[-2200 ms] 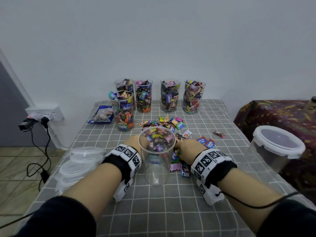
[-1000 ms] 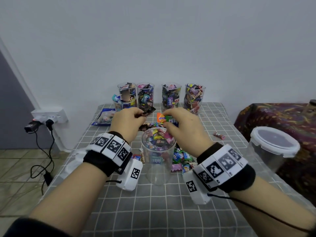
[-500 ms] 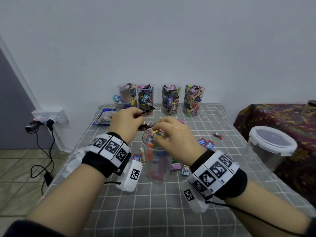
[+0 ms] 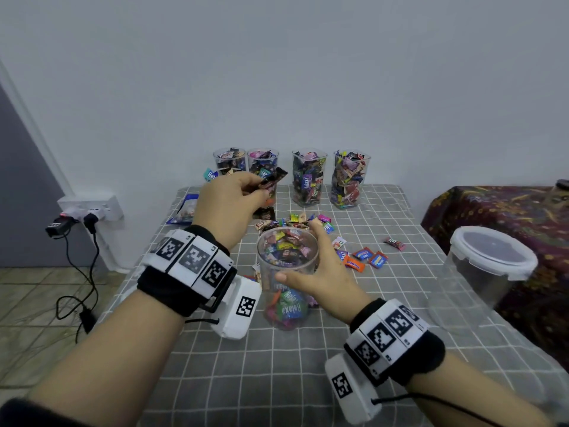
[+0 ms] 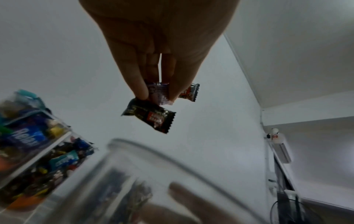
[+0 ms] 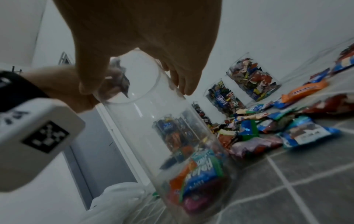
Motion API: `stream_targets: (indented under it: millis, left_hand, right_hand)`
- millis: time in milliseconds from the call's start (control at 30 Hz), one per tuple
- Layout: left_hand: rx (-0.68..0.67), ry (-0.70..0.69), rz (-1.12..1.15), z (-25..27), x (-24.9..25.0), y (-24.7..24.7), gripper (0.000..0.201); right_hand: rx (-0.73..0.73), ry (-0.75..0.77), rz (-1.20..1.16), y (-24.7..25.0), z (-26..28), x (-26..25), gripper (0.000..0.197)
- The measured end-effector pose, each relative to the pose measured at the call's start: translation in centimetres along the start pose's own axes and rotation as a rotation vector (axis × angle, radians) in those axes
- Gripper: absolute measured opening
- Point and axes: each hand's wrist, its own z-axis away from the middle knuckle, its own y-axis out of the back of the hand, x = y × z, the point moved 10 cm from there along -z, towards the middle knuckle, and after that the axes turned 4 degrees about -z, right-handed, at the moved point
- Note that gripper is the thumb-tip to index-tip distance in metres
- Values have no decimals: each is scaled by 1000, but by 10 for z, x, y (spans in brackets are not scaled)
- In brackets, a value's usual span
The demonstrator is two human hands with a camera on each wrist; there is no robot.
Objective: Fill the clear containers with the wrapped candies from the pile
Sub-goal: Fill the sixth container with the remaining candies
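One clear container point(image 4: 288, 278) stands upright near the front of the checked tabletop point(image 4: 277, 380), with wrapped candies only at its bottom. The right hand point(image 4: 317, 272) wraps its side, thumb in front, grip grasping the wall near the rim. The left hand point(image 4: 229, 208) is raised behind it, grip pinching three wrapped candies point(image 5: 151, 116). The loose pile point(image 4: 311, 223) lies just behind the container. Five filled containers point(image 4: 308, 177) stand at the wall. One lidded tub point(image 4: 489, 266) sits right.
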Motion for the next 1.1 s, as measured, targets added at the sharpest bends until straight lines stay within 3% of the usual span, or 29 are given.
stream_targets:
  millis: [67, 167, 300, 567, 700, 867, 967, 1100]
  left_hand:
    - [-10, -29, 32, 1, 10, -2, 14]
    - [-92, -29, 84, 6, 12, -17, 12]
    - [-225, 1, 51, 14, 1, -40, 10]
    - [-347, -18, -109, 28, -1, -52, 17]
    - [-428, -26, -92, 28, -4, -59, 17]
    - [-324, -53, 9, 26, -1, -51, 20]
    - [-205, -49, 73, 20, -6, -39, 18]
    - [-198, 25, 106, 8, -30, -39, 19]
  right_hand:
    - [0, -9, -17, -2, 0, 5, 103]
    - [8, -1, -38, -2, 0, 7, 108]
    - [10, 34, -52, 1, 2, 2, 72]
    - [12, 67, -10, 6, -2, -1, 91]
    - [12, 41, 2, 7, -1, 2, 91]
    - [14, 35, -1, 12, 2, 2, 80]
    - [-2, 24, -21, 14, 4, 4, 85]
    - [-73, 11, 32, 13, 6, 5, 89]
